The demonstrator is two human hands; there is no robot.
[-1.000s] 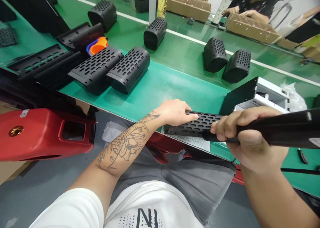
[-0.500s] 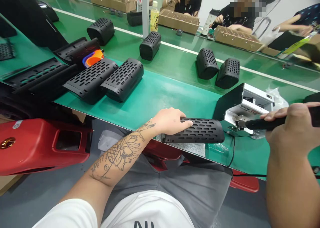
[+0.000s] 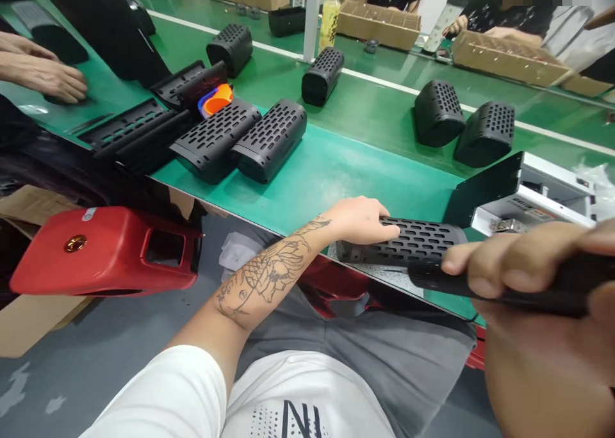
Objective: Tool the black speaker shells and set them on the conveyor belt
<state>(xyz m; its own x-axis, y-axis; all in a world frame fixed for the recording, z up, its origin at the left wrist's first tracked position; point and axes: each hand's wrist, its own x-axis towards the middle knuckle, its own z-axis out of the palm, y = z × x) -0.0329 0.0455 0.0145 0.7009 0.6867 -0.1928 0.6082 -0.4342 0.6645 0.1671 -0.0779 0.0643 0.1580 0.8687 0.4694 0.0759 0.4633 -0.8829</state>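
Note:
My left hand [image 3: 368,220] grips the left end of a black slotted housing [image 3: 423,241] that lies at the front edge of the green table. My right hand [image 3: 523,265] is wrapped round a black handheld tool [image 3: 485,291], held above the table. The tool's tip is over the front right part of the housing; whether they touch I cannot tell. Behind my right hand stands a silver and black machine [image 3: 542,194], partly covered by the fingers. Two more slotted housings [image 3: 271,140] [image 3: 216,137] lie side by side on the left.
Open black shells [image 3: 129,127] and an orange and blue item [image 3: 216,100] lie at the left. Several black housings [image 3: 323,76] stand on the green belt. A co-worker's hands [image 3: 52,76] are at the far left. Below is a red stool [image 3: 110,246]; a post [image 3: 312,18] rises at the back.
My right hand has brought the tool left, away from the machine to the housing. My left hand still holds the housing. The view has shifted, and a co-worker's hands have appeared at the left.

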